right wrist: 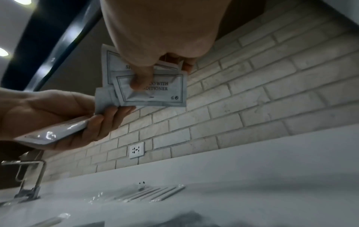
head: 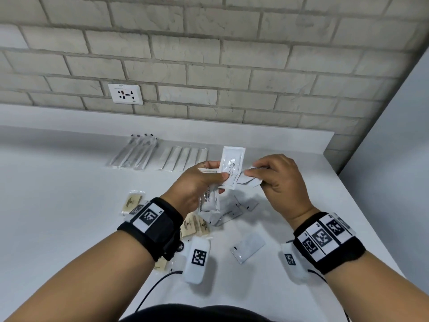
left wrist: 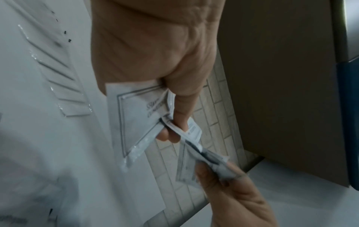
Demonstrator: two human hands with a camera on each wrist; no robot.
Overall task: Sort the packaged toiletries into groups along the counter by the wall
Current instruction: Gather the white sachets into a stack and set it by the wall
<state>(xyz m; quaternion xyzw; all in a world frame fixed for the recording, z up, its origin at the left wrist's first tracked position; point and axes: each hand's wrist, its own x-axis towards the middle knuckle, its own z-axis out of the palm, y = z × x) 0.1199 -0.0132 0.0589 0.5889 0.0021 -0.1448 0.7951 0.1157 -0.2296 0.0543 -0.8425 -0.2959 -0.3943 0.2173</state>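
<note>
My left hand [head: 216, 170] holds two white "shampoo with conditioner" sachets above the counter. One sachet [head: 232, 167] stands upright under the thumb and the other [head: 209, 198] hangs below the palm. My right hand [head: 253, 169] pinches a further white sachet [head: 249, 178] right beside them, its thumb pressed on the print [right wrist: 151, 92]. In the left wrist view the left hand [left wrist: 170, 122] grips its sachet [left wrist: 136, 116], which meets the one held by the right hand [left wrist: 223, 173]. Two sorted rows lie by the wall: toothbrush packets [head: 137, 152] and white flat packets [head: 183, 156].
Loose on the counter [head: 69, 205] lie beige soap packets [head: 133, 201] [head: 195, 225] and pale packets [head: 234, 210] [head: 247, 249]. A wall socket [head: 125, 94] sits above the backsplash. A tap [right wrist: 29, 184] stands at the left. The counter ends at its right edge [head: 371, 228].
</note>
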